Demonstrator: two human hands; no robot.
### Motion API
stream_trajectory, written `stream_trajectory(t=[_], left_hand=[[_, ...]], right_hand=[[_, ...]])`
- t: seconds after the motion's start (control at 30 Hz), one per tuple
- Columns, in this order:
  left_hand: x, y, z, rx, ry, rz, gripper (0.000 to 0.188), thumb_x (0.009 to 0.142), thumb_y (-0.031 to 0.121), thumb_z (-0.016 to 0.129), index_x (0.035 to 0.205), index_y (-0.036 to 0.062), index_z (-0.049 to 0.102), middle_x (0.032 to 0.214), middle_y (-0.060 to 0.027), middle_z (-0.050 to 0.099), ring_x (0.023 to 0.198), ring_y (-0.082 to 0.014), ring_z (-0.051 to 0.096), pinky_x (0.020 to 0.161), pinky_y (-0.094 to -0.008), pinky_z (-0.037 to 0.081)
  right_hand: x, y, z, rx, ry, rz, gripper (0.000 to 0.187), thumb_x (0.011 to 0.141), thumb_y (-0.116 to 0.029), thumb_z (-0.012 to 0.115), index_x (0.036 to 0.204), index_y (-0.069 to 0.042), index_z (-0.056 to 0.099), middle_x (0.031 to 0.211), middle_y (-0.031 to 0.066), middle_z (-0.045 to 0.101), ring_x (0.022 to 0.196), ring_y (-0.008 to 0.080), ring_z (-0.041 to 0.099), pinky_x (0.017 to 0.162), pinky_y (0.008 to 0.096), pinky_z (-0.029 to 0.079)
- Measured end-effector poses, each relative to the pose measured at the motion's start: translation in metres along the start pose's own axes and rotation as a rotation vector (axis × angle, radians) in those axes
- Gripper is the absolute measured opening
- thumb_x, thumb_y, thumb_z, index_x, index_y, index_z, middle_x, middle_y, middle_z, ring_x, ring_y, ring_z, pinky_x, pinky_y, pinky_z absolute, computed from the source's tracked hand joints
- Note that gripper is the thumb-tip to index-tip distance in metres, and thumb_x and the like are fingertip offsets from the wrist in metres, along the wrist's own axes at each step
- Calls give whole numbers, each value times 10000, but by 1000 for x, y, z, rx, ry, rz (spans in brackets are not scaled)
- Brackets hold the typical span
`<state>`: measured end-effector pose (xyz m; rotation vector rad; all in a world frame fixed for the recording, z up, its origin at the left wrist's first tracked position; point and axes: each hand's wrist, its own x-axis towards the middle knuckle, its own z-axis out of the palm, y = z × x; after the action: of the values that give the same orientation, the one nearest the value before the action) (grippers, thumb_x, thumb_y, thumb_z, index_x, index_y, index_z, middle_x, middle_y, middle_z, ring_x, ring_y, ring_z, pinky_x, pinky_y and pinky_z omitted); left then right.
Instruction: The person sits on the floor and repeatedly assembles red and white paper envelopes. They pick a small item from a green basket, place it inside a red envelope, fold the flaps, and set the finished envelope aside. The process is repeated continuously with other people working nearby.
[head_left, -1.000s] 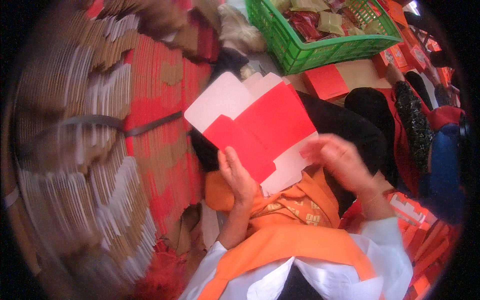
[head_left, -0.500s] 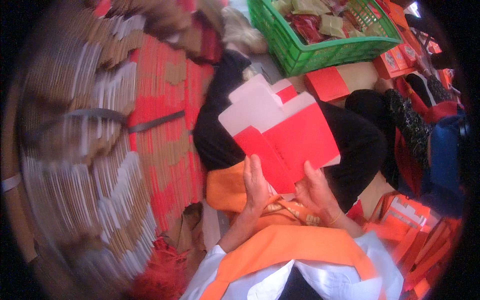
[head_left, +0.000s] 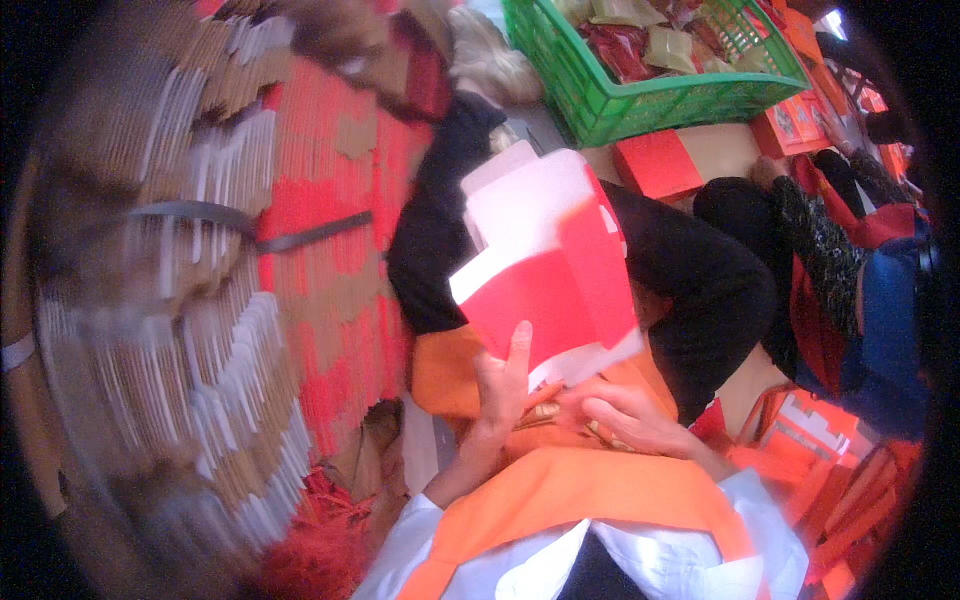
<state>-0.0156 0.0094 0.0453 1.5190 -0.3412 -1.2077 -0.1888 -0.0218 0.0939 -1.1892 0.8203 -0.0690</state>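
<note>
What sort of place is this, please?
Probably a packing workshop: a strapped stack of flat cartons, a green plastic crate of packets, and a red-and-white carton in the left hand.

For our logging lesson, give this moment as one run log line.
left hand: holds red and white carton | right hand: near its lower edge, contact unclear | green crate: packets inside

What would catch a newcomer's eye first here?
The red-and-white carton at the centre, held in the left hand, probably stands out first. Next come the strapped cardboard stack filling the left side and the green crate of packets at the top, right of centre.
</note>
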Motion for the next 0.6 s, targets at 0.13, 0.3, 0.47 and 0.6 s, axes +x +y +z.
stream_trajectory(t=[0.13,0.3,0.47,0.6], left_hand=[[-24,8,-10,109,-113,-8,324,839,118,544,1112,-36,461,1003,-95,575,883,-168,563,763,-301,462],[-51,-4,-13,73,-345,40,542,830,193,562,1252,-1,283,1180,-161,442,1079,-223,460,894,-344,380],[-55,-22,-36,118,-427,34,606,872,316,480,1326,30,199,1252,-187,364,1166,-252,370,954,-359,321],[-33,-15,-32,284,-460,304,504,870,370,490,1243,52,373,1235,-193,379,1117,-277,415,914,-361,357]], right_hand=[[0,-17,-29,-75,388,-751,311,803,-155,579,1066,7,539,977,131,598,917,266,569,822,347,436],[27,-28,-46,-516,507,-620,504,767,-246,638,1170,-8,452,1236,170,454,1155,306,423,953,383,345],[24,13,-32,-215,312,-491,344,754,-215,648,1003,-5,536,1198,160,493,1111,278,470,918,353,374],[20,23,-31,-367,224,-457,162,746,-119,629,744,3,522,1136,153,541,1060,239,505,859,337,399]])
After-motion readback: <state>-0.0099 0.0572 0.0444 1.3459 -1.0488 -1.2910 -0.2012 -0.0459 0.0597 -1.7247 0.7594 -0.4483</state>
